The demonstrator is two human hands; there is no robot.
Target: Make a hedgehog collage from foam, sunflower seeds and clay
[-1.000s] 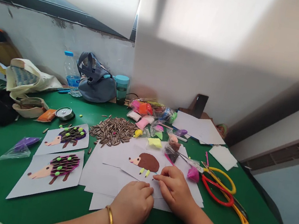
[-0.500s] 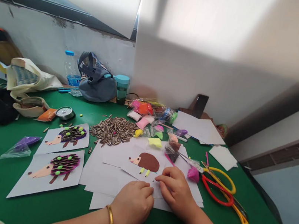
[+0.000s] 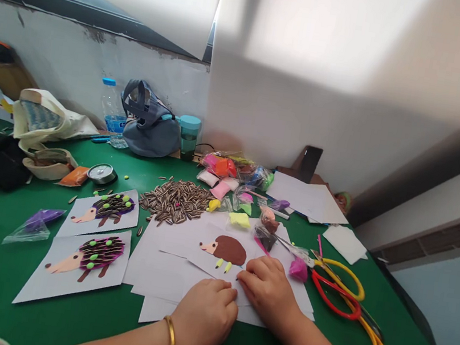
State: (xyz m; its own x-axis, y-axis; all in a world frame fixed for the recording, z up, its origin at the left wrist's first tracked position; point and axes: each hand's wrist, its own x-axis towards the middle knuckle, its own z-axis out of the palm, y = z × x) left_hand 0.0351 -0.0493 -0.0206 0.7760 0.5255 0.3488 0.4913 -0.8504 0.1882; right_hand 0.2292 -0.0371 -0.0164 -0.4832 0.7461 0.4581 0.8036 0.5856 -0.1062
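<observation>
A brown clay hedgehog [image 3: 230, 250] with a peach face lies on a white sheet [image 3: 203, 269]. Just below its body sit two yellow-green clay legs [image 3: 223, 266] with dark tips. My left hand [image 3: 206, 314], a gold bangle at its wrist, rests closed on the lower papers; whatever its curled fingers may hold is hidden. My right hand [image 3: 268, 289] bends over the sheet, thumb and fingers drawn together at a tiny black bit of clay [image 3: 237, 279] right of the legs. Packs of yellow-green clay [image 3: 239, 220] and black clay [image 3: 265, 239] lie beyond.
Two finished hedgehog pictures [image 3: 96, 259] lie at left. Behind the papers is a heap of sunflower seeds [image 3: 178, 200]. Scissors with yellow and red handles [image 3: 336, 289] and pink clay [image 3: 298, 269] lie at right. Bagged clay [image 3: 224, 166], a cup [image 3: 188, 137] and a phone [image 3: 309, 164] stand farther back.
My right fingertips have come down and closed at the tiny black bit, which lay apart from them on the paper before. My left hand stays in place.
</observation>
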